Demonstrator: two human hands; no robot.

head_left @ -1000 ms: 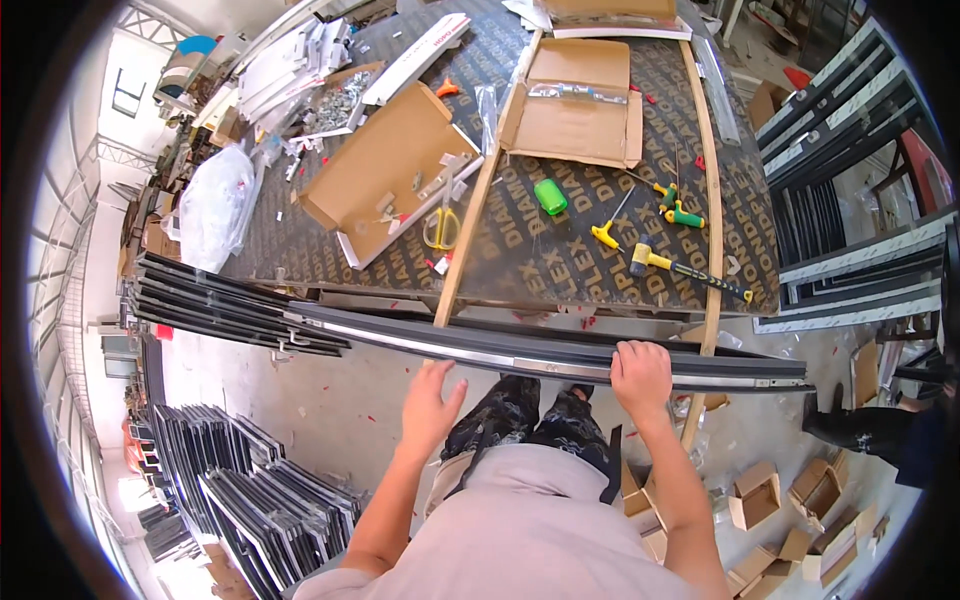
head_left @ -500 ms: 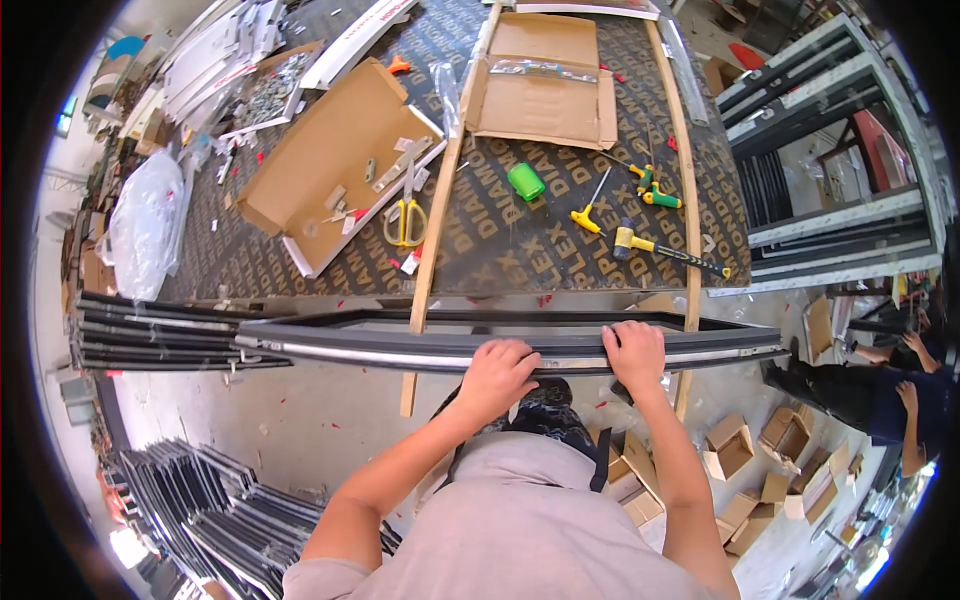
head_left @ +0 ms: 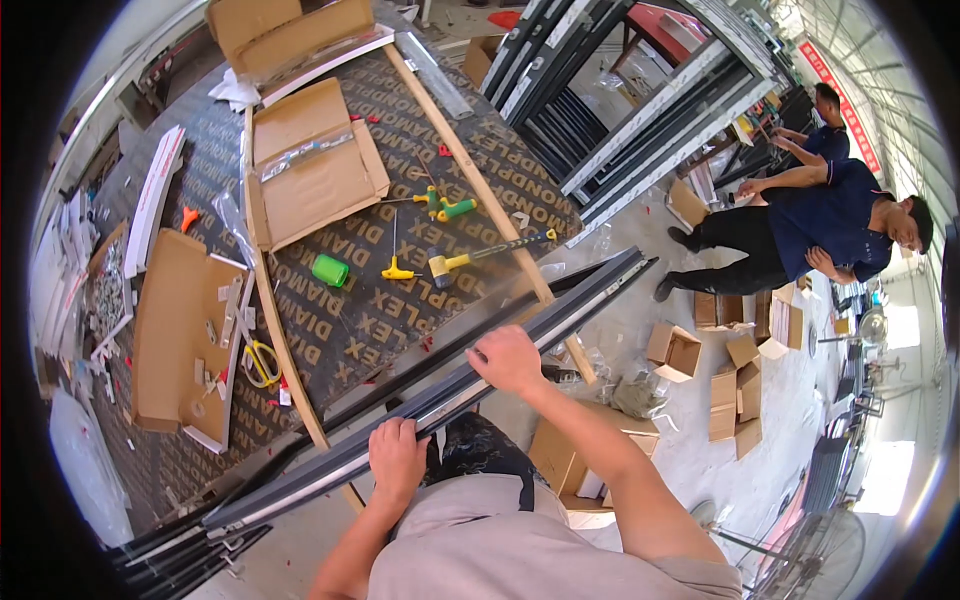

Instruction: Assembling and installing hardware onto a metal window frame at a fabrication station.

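Observation:
A long dark metal window or door frame lies slantwise in front of my body, at the near edge of the work table, across two wooden strips. My left hand is closed over its near rail, fingers curled on the top. Farther right along the same rail, my right hand grips it with bent fingers. The far rail is partly hidden behind the near one. Past the frame, a yellow-and-black mallet, a yellow T-handled tool and a green cup-like item lie on the table.
One wooden strip crosses the table; yellow-handled scissors lie beside an open cardboard box. Stacked frames stand beyond. Two people in dark shirts are at right, the nearer one standing. Open cartons and a fan occupy the floor.
My view has turned to the right, so the table and frame now appear slanted and the people show more fully. Both hands remain on the frame.

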